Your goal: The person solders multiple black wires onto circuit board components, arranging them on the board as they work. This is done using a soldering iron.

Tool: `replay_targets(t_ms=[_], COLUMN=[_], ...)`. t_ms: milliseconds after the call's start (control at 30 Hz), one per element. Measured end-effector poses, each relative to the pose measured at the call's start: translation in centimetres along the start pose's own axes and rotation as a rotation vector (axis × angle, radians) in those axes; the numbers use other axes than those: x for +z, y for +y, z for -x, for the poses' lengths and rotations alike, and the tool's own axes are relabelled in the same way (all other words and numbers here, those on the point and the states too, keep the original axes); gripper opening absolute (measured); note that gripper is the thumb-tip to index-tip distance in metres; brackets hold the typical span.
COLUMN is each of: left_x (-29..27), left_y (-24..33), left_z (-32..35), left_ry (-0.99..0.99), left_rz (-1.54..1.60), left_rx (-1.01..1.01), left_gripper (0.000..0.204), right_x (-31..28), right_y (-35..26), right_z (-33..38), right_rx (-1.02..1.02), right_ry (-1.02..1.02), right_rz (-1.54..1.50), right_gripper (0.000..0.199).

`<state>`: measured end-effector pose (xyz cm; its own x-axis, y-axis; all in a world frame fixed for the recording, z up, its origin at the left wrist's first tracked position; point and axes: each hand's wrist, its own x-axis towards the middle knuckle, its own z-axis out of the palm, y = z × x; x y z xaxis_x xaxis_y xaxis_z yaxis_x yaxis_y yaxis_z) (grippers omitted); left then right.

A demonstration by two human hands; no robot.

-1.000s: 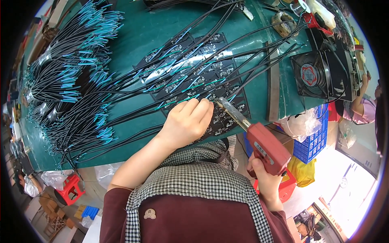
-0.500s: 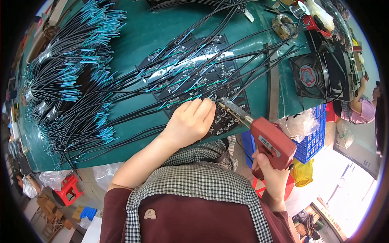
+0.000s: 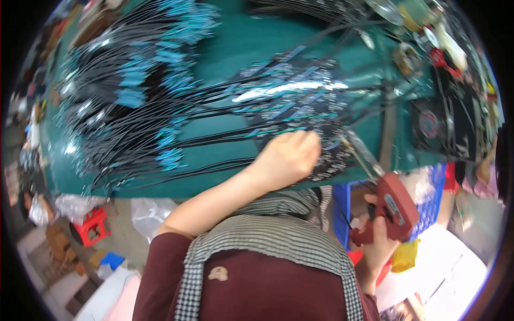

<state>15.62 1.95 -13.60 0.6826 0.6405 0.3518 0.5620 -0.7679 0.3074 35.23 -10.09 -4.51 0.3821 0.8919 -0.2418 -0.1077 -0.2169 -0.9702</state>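
Note:
My left hand (image 3: 289,158) is closed, its fingers pressed together over the near part of a panel of black circuit boards (image 3: 333,167). Whatever it pinches is hidden, though thin black cables (image 3: 214,140) with blue and green wire ends run up to it. My right hand (image 3: 379,241) grips a red soldering gun (image 3: 399,211) by its handle, right of the panel's near edge. The gun's long metal tip points up and left, toward the boards just right of my left hand. The picture is smeared by motion, so whether the tip touches anything cannot be told.
Large bundles of black cables with blue ends (image 3: 131,88) cover the left of the green tabletop (image 3: 230,40). A black fan (image 3: 431,125) stands at the right, beyond a dark bar (image 3: 387,131). Below the table edge are a blue crate (image 3: 342,211) and a red stool (image 3: 91,227).
The whole view has shifted, with the table scene now further right and blurred. The soldering gun sits slightly further from my left hand. Both hands keep their closed grips.

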Motion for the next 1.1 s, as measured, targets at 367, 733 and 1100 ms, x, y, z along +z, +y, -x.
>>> replay_targets(t_ms=[367, 733, 1100], left_x=[-6.4, -11.1, -5.8], left_y=[-1.1, -4.4, 0.2], left_z=[10.2, 17.6, 7.4], left_ry=[0.309, 0.100, 0.244], left_rz=[-0.214, -0.355, 0.352], left_rx=[-0.419, -0.528, -0.513], left_gripper=[0.023, 0.018, 0.014], right_x=[-0.8, -0.3, -2.5], right_y=[1.9, 2.4, 3.4], right_z=[-0.3, 0.0, 1.4], right_rx=[-0.110, -0.051, -0.039], right_ry=[-0.014, -0.038, -0.100], right_rz=[0.151, 0.062, -0.095], right_gripper=[0.052, 0.053, 0.057])
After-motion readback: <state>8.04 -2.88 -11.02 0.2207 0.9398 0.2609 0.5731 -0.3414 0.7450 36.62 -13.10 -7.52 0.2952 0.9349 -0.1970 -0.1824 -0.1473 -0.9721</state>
